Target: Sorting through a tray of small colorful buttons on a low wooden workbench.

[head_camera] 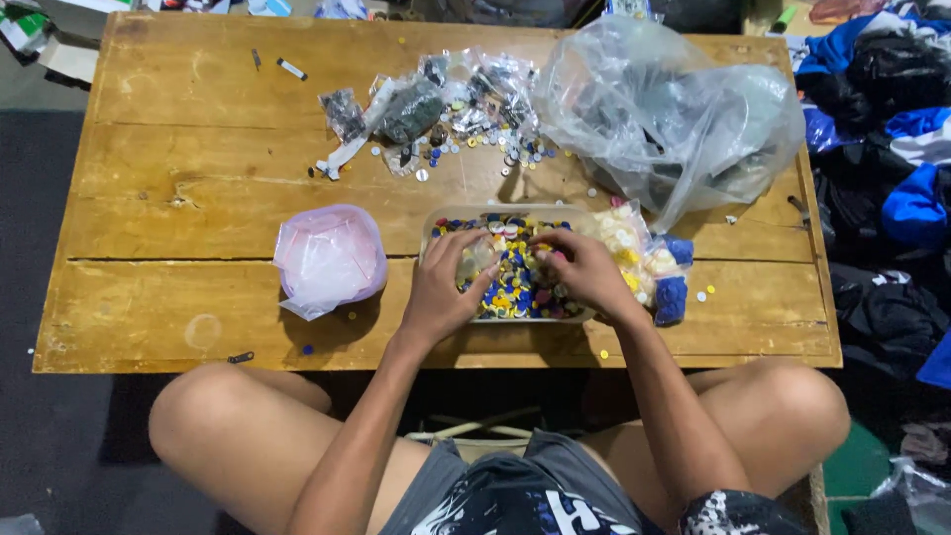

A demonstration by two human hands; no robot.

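Both forearms reach forward from between the bare knees and converge at center. Left hand [443,287] palm down, fingers curled, thumb pointing inward. Right hand [582,269] palm down, fingers bent, fingertips pinched near left's. Hands just beside each other, contact unclear.

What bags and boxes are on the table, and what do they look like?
Clear tray: table middle, rectangular, full of colourful buttons, both hands in it.
Pink bag: left of the tray, round, translucent.
Big clear bag: far right, crumpled, greyish.
Small packets: far middle, clear, dark contents.
Yellowish packet: right of the tray.
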